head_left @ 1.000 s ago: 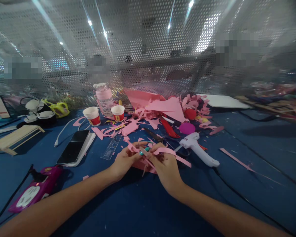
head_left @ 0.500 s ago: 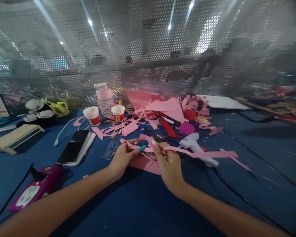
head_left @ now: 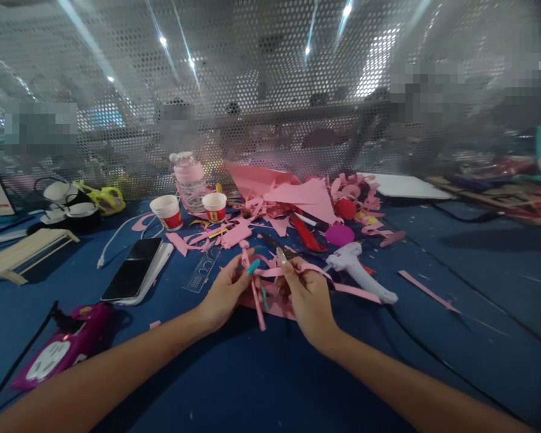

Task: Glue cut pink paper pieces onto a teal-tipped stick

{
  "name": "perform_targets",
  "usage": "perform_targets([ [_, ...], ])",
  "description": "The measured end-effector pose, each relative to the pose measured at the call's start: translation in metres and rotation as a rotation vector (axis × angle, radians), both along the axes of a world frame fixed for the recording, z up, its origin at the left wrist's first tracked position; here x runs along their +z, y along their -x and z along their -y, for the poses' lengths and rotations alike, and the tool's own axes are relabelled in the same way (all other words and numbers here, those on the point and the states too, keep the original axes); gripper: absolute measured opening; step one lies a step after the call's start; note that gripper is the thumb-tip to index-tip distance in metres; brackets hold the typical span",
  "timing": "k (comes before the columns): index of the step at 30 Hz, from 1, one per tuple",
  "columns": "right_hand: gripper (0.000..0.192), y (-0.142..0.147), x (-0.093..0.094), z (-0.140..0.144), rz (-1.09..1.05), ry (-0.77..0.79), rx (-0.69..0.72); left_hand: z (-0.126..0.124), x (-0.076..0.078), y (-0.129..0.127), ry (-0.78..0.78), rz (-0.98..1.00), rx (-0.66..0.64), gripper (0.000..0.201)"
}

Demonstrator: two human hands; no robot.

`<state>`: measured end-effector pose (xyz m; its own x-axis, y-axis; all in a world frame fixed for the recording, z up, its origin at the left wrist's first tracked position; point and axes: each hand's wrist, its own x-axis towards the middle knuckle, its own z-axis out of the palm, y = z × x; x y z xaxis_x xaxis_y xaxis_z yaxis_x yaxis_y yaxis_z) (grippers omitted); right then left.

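Note:
In the middle of the head view, my left hand (head_left: pixel 220 296) pinches a thin pink rod (head_left: pixel 258 304) between thumb and fingers. The rod slants down toward me, a wrapped-looking knob at its upper end. A narrow pink strip (head_left: pixel 273 272) runs from the rod across to my right hand (head_left: pixel 313 304). My right hand is closed on that strip, and its loose tail droops to the right. Beneath both hands lies a pink sheet (head_left: pixel 279 310), partly covered. Just beyond the fingers is a dark pointed blade (head_left: pixel 273 242), its other end hidden.
A white glue gun (head_left: pixel 358 273) with a black cord lies right of my hands. Behind are pink scraps (head_left: pixel 297 198), two paper cups (head_left: pixel 166 211) and a bottle (head_left: pixel 189 180). On the left are a phone (head_left: pixel 134 267), a clear stencil ruler (head_left: pixel 202 270) and a purple power strip (head_left: pixel 63 346).
The rod has swung from lying nearly flat to slanting steeply toward me. The strip's tail has dropped and pulled in from the right. Both hands stay in about the same place.

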<state>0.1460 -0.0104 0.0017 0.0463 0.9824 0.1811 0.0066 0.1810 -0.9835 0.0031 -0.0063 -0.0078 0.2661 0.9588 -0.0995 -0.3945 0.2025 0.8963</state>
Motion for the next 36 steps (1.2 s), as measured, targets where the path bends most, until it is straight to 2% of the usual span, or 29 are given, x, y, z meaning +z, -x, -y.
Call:
perform_targets([
  [8,0.029,0.001,-0.001,-0.003,-0.157,0.115,0.101,0.000,-0.002,0.004,-0.083,0.016,-0.067,0.062],
  [14,0.021,0.005,0.000,-0.003,-0.301,0.116,0.132,0.000,-0.002,0.005,-0.074,-0.002,-0.101,0.049],
  [21,0.015,0.008,0.008,-0.001,-0.473,0.209,0.314,-0.001,-0.004,0.004,-0.075,-0.019,-0.101,0.034],
  [27,0.015,0.005,0.006,-0.002,-0.525,0.247,0.305,-0.002,-0.002,0.004,-0.055,-0.022,-0.095,0.041],
  [36,0.015,0.006,0.002,-0.002,-0.507,0.156,0.322,-0.001,-0.003,0.004,-0.042,-0.061,-0.035,0.043],
])
